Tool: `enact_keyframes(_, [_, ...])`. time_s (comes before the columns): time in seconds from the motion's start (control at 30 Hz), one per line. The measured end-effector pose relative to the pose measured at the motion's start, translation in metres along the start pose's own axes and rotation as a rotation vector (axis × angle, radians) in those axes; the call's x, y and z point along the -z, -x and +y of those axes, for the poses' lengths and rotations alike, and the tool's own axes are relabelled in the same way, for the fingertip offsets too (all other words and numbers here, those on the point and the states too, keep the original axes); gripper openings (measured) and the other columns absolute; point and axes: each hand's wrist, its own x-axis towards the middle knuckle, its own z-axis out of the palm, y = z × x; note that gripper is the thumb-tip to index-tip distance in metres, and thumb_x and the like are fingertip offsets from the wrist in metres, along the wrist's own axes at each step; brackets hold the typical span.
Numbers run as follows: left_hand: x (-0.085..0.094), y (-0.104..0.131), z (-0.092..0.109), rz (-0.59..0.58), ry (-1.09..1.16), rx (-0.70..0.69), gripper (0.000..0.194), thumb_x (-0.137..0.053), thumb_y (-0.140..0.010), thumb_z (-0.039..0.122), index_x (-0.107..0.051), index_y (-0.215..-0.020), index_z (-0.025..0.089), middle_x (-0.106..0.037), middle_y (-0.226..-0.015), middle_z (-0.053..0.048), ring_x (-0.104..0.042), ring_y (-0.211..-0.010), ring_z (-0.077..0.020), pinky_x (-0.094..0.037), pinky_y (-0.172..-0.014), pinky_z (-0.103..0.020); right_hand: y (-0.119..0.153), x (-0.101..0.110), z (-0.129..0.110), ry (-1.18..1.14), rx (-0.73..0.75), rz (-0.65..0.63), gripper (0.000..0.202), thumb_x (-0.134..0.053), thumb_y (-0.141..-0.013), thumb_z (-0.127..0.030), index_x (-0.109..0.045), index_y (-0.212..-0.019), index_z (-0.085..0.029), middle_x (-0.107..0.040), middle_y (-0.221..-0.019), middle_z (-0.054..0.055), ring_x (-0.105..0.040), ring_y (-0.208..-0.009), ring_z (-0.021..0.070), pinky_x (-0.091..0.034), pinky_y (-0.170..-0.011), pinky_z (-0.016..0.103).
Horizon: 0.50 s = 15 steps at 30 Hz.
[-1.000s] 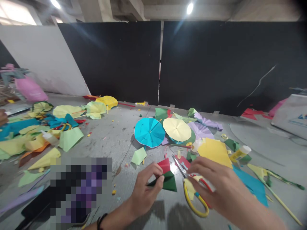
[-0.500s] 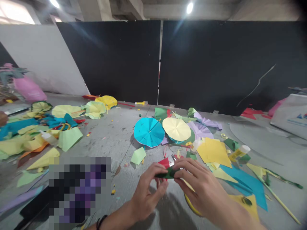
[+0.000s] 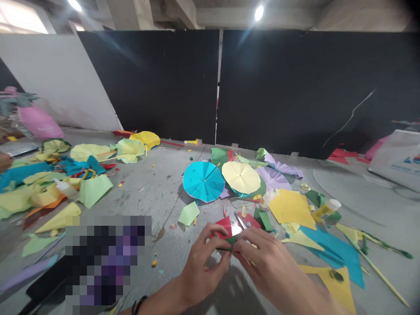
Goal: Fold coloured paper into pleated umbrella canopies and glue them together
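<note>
across a grey counter (image 3: 157, 183) strewn with cut coloured paper, under ceiling lights and before tall black panels (image 3: 295, 87) with a white board (image 3: 55, 78) leaning at far left, a person folds paper with bare hands. at left lie yellow, light green and blue scraps (image 3: 49, 183) and a pink bag (image 3: 39, 122); nearer, a blurred dark patch hides part of the view. at centre rest a blue paper disc (image 3: 203, 180) and, just beside it, a pale yellow disc (image 3: 241, 177), with lilac pleated paper (image 3: 275, 175) beyond. near the bottom edge the left hand (image 3: 201, 267), a dark band on its wrist, pinches a small folded piece of dark green paper (image 3: 229, 240) between thumb and fingers, its grip closed on the left end. a red scrap (image 3: 225, 224) lies just behind it. the right hand (image 3: 275, 267) meets it, grip closed on the same green piece from the right. further right lie a yellow sheet (image 3: 290, 208), a glue bottle (image 3: 324, 209) and blue paper (image 3: 337, 253).
</note>
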Motion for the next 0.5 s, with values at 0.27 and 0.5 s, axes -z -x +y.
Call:
enact_keyframes(0.27, [-0.001,-0.002,0.004,-0.022,0.031,-0.050,0.022,-0.056,-0.084,0.001,-0.056,-0.091,0.022,-0.061,-0.091,-0.002,-0.062,-0.087,-0.0169,-0.049,-0.076,-0.026,0.002,-0.006,-0.004,0.035,-0.009,0.005,0.028,-0.044,-0.098,-0.005,-0.060,-0.081,-0.020,-0.066,-0.080,0.003,-0.059,-0.068,0.0186,-0.045,-0.063,0.031])
enact_keyframes(0.5, [0.001,-0.004,0.005,-0.024,0.034,-0.041,0.019,-0.056,-0.086,0.003,-0.056,-0.091,0.022,-0.062,-0.086,-0.002,-0.060,-0.084,-0.0178,-0.048,-0.078,-0.030,0.003,0.005,-0.001,-0.053,-0.084,0.006,0.026,-0.048,-0.097,-0.007,-0.064,-0.084,-0.021,-0.066,-0.079,0.001,-0.059,-0.072,0.0180,-0.042,-0.067,0.031])
